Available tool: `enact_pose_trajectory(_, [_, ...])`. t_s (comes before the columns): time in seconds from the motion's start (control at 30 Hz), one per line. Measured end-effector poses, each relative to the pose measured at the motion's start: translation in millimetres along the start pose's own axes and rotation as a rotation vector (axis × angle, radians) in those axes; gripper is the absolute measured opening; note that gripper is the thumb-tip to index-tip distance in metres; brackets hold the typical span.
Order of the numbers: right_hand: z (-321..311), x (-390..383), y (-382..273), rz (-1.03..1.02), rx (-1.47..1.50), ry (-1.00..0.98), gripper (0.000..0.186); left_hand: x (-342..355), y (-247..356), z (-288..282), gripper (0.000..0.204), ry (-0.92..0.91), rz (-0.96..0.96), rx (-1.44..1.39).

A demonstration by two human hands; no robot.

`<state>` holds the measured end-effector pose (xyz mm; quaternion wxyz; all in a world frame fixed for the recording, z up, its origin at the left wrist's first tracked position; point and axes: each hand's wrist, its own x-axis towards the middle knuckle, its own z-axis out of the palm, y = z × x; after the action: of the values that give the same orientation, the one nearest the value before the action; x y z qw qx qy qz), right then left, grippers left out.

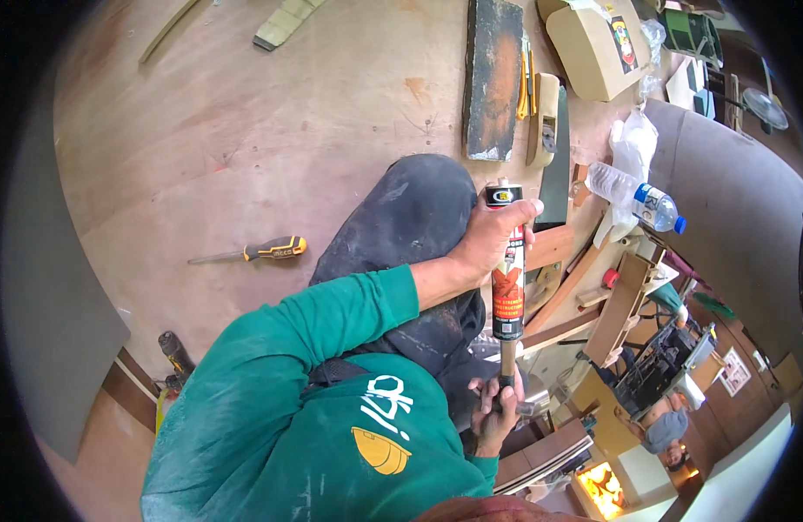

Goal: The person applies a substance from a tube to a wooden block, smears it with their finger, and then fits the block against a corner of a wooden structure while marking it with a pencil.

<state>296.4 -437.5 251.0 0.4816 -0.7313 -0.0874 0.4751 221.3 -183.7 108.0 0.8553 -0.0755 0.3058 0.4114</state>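
My left hand (497, 233) is wrapped around the upper part of a black, white and red adhesive cartridge (508, 291). The cartridge stands roughly upright in the picture, beside my bent knee (410, 209) in dark trousers. Below it, my right hand (493, 416) is closed around a wooden-handled tool (507, 358). The wooden end of that tool meets the cartridge's bottom; whether it goes inside, I cannot tell. A dark collar and shiny metal show by my right fingers, but the tool's head is partly hidden.
A hand tool with a yellow-and-black handle (278, 249) lies on the board at left. Beyond my knee are a dark slab (494, 83), a wooden plane (545, 122) and a cardboard box (597, 52). To the right lie a plastic bottle (636, 197) and wood strips; a person (666, 431) is farther off.
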Motion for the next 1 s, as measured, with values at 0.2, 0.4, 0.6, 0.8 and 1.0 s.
enact_pose_trajectory(0.2, [0.4, -1.0, -0.5, 0.005, -0.014, -0.014, 0.075, -2.3, 1.8, 1.3, 0.022, 0.006, -0.025, 0.005])
enact_pose_trajectory(0.4, [2.5, -1.9, -0.1, -0.012, -0.009, -0.023, 0.074, -3.9, 0.9, 2.6, 0.023, 0.025, -0.014, 0.005])
enact_pose_trajectory(0.6, [6.8, -1.3, -2.0, -0.017, -0.016, -0.007, 0.076, -2.6, 1.6, 1.0, 0.023, -0.019, 0.0, 0.009])
enact_pose_trajectory(0.8, [8.6, -1.2, -3.0, -0.021, -0.002, -0.006, 0.075, 0.9, -0.7, -0.4, 0.024, -0.028, 0.026, 0.018])
enact_pose_trajectory(1.0, [10.3, -3.1, -4.2, -0.037, -0.007, 0.002, 0.074, 1.5, -0.6, -0.1, 0.024, -0.025, 0.034, 0.003])
